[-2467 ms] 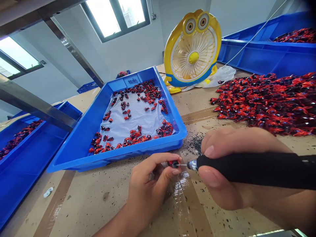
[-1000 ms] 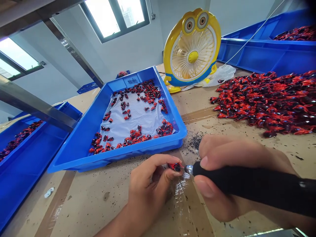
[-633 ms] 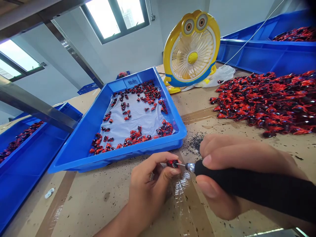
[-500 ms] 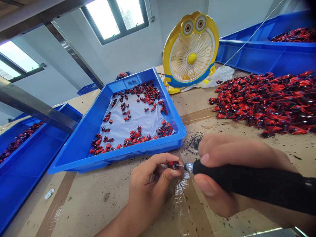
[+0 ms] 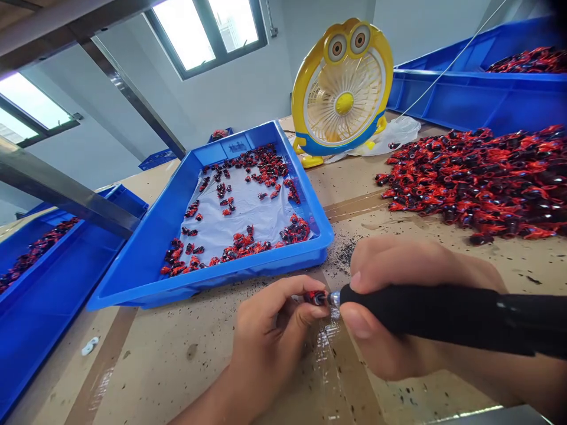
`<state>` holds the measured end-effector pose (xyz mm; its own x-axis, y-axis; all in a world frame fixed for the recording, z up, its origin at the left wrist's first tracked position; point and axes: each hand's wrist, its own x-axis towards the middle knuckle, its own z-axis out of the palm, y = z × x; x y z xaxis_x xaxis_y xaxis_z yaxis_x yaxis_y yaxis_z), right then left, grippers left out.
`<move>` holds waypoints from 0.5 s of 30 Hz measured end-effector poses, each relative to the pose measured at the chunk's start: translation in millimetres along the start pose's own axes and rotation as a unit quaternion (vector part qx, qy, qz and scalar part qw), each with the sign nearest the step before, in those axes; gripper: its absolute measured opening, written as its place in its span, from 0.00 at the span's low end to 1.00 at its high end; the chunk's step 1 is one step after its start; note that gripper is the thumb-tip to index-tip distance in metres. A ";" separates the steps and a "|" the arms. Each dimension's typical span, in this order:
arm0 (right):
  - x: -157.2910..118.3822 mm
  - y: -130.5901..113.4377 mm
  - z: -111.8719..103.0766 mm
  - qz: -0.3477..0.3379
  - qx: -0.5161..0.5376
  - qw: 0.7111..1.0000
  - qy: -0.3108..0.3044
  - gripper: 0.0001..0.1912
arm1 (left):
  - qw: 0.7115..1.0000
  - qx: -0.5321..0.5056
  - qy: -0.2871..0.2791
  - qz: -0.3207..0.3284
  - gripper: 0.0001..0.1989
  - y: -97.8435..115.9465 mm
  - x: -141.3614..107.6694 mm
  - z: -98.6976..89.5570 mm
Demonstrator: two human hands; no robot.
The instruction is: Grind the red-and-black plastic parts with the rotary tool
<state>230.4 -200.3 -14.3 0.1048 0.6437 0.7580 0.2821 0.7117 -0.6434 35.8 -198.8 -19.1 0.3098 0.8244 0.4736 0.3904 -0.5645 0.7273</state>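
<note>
Between thumb and forefinger, my left hand pinches a small red and black plastic part. My right hand is wrapped round the thick black handle of a pen-shaped rotary tool, its silver collar pointing left. The tool's tip meets the right end of the part; the fingers and collar partly hide the contact. Just beyond my hands, a blue tray lined with white sheet holds many similar parts.
A large heap of red and black parts lies at right. Behind stand a yellow fan and blue bins; another blue bin is at left. Black shavings dot the cardboard-covered table. A metal post crosses the left side.
My right hand has moved the rotary tool slightly left, so its collar is closer to the part and less of the thin bit shows. My left hand keeps its pinch, shifted very slightly.
</note>
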 end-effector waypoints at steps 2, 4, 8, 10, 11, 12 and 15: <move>-1.0 0.4 1.3 -0.009 -0.005 1.000 0.003 0.14 | 1.000 -0.003 -0.007 0.000 0.12 0.6 0.0 -0.7; -1.8 0.4 3.1 -0.020 -0.014 1.000 0.012 0.11 | 1.000 -0.002 -0.005 -0.005 0.12 0.3 0.2 -1.6; -3.1 0.3 6.9 -0.039 -0.048 0.998 0.024 0.06 | 1.000 0.000 -0.005 0.004 0.11 -1.6 -0.4 -0.9; -3.7 0.7 8.2 -0.045 -0.060 0.997 0.025 0.05 | 1.000 -0.005 -0.012 0.014 0.10 -1.7 -1.2 0.1; -3.7 1.0 8.6 -0.045 -0.058 0.997 0.027 0.05 | 1.000 -0.007 -0.011 0.016 0.10 -1.4 -1.5 0.4; -3.6 1.2 8.9 -0.042 -0.053 0.997 0.030 0.05 | 1.000 -0.008 -0.008 0.015 0.09 -1.0 -1.6 0.5; -2.6 1.1 9.0 -0.035 -0.039 0.998 0.025 0.05 | 1.000 -0.002 0.006 0.004 0.08 -0.1 -1.1 0.2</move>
<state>221.9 -198.7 -18.0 0.1300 0.5769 0.8064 0.3636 0.7289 -0.5801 35.6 -199.7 -19.7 0.3027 0.8204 0.4851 0.3854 -0.5708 0.7250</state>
